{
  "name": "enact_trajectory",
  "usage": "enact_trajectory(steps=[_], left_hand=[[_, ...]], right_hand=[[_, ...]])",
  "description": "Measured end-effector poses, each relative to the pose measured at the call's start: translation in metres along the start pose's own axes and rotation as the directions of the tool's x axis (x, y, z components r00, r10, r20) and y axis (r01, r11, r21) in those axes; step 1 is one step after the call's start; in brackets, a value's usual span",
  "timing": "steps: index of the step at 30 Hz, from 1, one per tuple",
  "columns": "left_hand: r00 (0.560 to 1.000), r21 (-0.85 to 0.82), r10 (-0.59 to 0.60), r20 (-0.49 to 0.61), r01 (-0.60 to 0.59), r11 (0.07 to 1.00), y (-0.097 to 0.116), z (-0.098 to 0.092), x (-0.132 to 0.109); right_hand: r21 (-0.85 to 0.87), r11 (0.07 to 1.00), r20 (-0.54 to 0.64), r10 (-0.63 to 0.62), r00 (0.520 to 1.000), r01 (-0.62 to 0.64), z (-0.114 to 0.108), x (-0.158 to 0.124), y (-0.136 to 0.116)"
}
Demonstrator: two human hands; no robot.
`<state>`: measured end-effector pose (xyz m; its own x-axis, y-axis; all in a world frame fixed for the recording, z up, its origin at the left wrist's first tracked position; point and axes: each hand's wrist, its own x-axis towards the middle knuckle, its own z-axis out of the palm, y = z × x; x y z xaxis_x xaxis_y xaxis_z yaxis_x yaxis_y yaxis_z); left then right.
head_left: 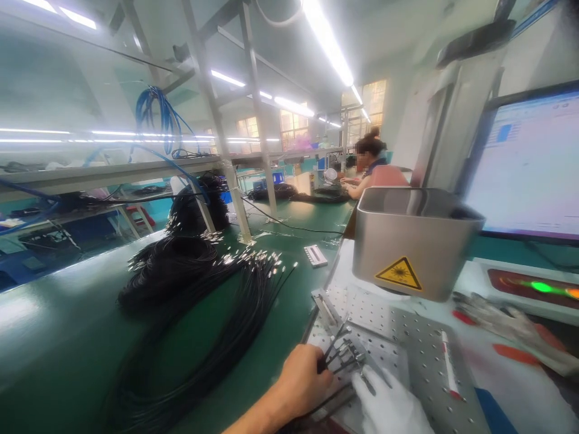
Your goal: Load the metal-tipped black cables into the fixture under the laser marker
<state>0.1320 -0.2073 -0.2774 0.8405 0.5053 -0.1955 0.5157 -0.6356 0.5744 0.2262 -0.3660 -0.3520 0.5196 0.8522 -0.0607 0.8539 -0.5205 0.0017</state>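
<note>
Black cables (346, 365), ends (349, 348) indistinct between the hands (302, 381)

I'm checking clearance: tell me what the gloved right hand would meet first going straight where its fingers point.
Most likely the silvery cable ends just ahead of the right hand's fingertips; whether they already touch is unclear.

Gloved right hand (391, 401) blurred and cut off by the bottom edge, left hand (305, 375) with some fingertips hidden, monitor (527, 169) cut off at right, its screen text illegible
</note>
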Motion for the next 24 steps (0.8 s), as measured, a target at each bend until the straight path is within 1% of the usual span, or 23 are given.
enact_trajectory(steps=[3,6,8,11,13,17,20,22,24], left_hand=[[0.999,0.057,0.015,0.032,-0.017,0.998,0.002,-0.005,-0.005],[0.998,0.090,0.019,0.066,-0.025,0.996,0.006,-0.008,-0.007],[0.999,0.130,0.013,0.052,-0.020,0.991,0.008,-0.009,-0.007],[0.999,0.187,0.008,0.044,-0.016,0.982,0.008,-0.008,-0.006],[0.998,0.195,0.020,0.053,-0.030,0.980,0.008,-0.007,-0.006],[0.994,0.127,0.021,0.104,-0.034,0.991,0.007,-0.008,-0.003],[0.984,0.027,0.008,0.181,-0.013,1.000,0.004,-0.011,0.000],[0.971,-0.056,-0.008,0.239,0.022,0.998,0.001,-0.013,0.003],[0.952,-0.130,-0.045,0.303,0.088,0.988,-0.002,-0.014,0.006]], right_hand=[[-0.041,0.999,-0.076,0.000,0.997,-0.003,-0.001,-0.002,0.000],[-0.035,0.999,-0.068,-0.002,0.998,0.000,0.000,-0.005,-0.001],[-0.062,0.998,-0.092,-0.008,0.996,0.003,0.000,-0.006,-0.002],[-0.142,0.990,-0.179,-0.033,0.983,0.007,0.002,-0.008,-0.001],[-0.144,0.989,-0.172,-0.055,0.984,0.030,0.006,-0.008,0.001],[-0.119,0.990,-0.114,-0.094,0.989,0.080,0.015,-0.004,0.007],[-0.103,0.991,-0.087,-0.099,0.991,0.090,0.017,-0.003,0.010],[-0.087,0.992,-0.061,-0.101,0.993,0.096,0.017,-0.002,0.010],[-0.079,0.992,-0.042,-0.098,0.994,0.095,0.015,-0.001,0.009]])
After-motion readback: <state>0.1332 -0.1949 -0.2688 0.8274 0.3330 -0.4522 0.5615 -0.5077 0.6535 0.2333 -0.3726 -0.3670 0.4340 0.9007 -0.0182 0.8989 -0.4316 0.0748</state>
